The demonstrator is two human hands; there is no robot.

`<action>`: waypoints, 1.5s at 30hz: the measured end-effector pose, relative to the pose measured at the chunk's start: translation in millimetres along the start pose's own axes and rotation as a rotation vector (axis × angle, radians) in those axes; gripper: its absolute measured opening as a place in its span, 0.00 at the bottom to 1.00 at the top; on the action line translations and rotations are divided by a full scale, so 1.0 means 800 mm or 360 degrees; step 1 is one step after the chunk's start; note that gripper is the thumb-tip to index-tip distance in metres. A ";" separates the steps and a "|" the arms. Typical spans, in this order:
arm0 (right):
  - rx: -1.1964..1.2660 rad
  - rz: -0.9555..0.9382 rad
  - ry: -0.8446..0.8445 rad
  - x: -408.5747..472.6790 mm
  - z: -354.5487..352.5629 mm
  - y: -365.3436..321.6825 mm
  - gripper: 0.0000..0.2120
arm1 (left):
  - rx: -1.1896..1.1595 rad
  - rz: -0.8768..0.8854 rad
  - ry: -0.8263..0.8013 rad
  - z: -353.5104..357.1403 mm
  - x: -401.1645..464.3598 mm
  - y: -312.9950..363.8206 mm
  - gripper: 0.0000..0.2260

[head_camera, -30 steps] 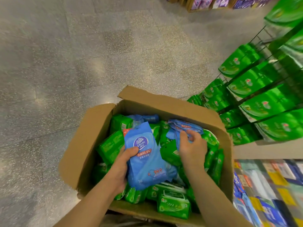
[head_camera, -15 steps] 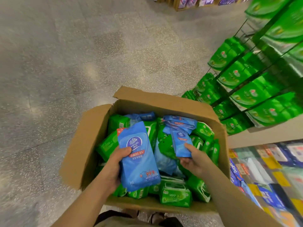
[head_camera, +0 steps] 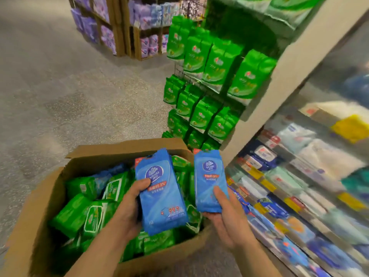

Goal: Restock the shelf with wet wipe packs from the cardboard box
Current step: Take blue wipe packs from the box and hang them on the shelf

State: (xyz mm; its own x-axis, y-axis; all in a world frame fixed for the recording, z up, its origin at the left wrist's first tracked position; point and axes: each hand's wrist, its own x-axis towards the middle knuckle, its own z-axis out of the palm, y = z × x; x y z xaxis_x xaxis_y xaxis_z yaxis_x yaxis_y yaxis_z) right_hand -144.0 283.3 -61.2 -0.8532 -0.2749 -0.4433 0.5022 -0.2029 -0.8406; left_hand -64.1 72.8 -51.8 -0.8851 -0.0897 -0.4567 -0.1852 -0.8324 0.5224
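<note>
An open cardboard box point(head_camera: 50, 198) sits low in front of me, filled with several green wet wipe packs point(head_camera: 71, 213) and some blue ones. My left hand point(head_camera: 127, 212) grips a large blue wipe pack point(head_camera: 161, 192) upright above the box, thumb across its front. My right hand point(head_camera: 229, 218) holds a narrower blue wipe pack point(head_camera: 208, 180) upright over the box's right edge. To the right, blurred, runs the shelf point(head_camera: 289, 196) with rows of blue and white packs.
Green packs point(head_camera: 215, 62) hang on a wire rack at the shelf's end, just behind the box. Wooden displays with purple packs point(head_camera: 107, 35) stand at the far back. Grey speckled floor point(head_camera: 60, 86) spreads out to the left.
Both hands have lifted their blue packs up out of the box. My right hand has carried its pack to the right. My view has swung up toward the shelf.
</note>
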 end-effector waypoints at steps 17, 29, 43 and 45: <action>0.0102 -0.0690 0.0976 -0.205 -0.360 -0.143 0.07 | 0.0330 -0.0467 -0.0639 0.357 -0.018 -0.232 0.40; 0.0059 -0.1080 0.1124 -0.220 -0.452 -0.238 0.26 | 0.0512 -0.0568 -0.0780 0.531 0.010 -0.287 0.22; -0.0490 -0.1296 0.1191 -0.079 -0.467 -0.433 0.10 | 0.0512 -0.0431 -0.0883 0.646 0.162 -0.244 0.15; -0.0509 -0.1378 0.1175 -0.056 -0.465 -0.466 0.08 | 0.0504 -0.0413 -0.0909 0.657 0.184 -0.236 0.16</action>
State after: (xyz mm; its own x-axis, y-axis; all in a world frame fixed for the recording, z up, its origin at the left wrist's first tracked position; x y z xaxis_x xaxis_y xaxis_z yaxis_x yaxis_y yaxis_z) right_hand -345.2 720.7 156.5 -0.8196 0.4695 0.3282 -0.2522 0.2188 -0.9426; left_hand -384.2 504.2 160.7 -0.8652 0.4639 -0.1904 -0.4594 -0.5809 0.6719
